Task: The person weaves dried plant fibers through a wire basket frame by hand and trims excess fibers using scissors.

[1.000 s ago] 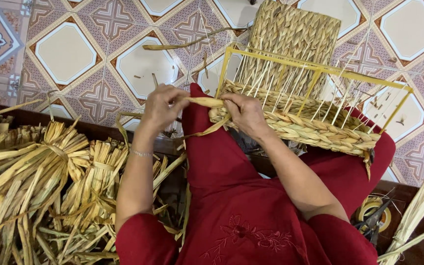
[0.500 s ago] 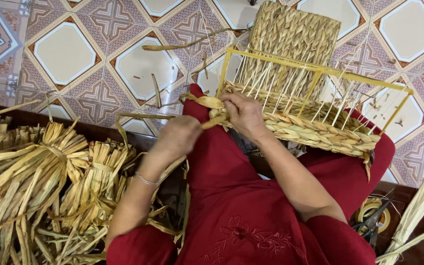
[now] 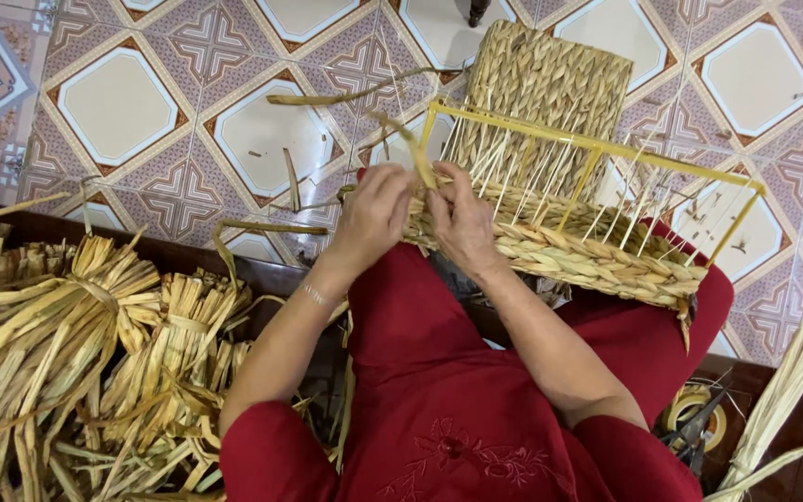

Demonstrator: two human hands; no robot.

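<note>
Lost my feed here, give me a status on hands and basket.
Both hands, left and right, pinch a straw strand at the basket corner. Basket half woven on yellow frame, on lap. Nothing blocking.

Single head-worn view, looking steeply down over the lap.

Close range: forearms and red clothing fill the lower centre, the left hand [image 3: 375, 212] and right hand [image 3: 462, 223] sit mid-frame at the half-woven basket [image 3: 559, 244]. Patterned floor tiles [image 3: 123, 112] run along the top; dried leaf bundles [image 3: 67, 344] lie lower left.
</note>
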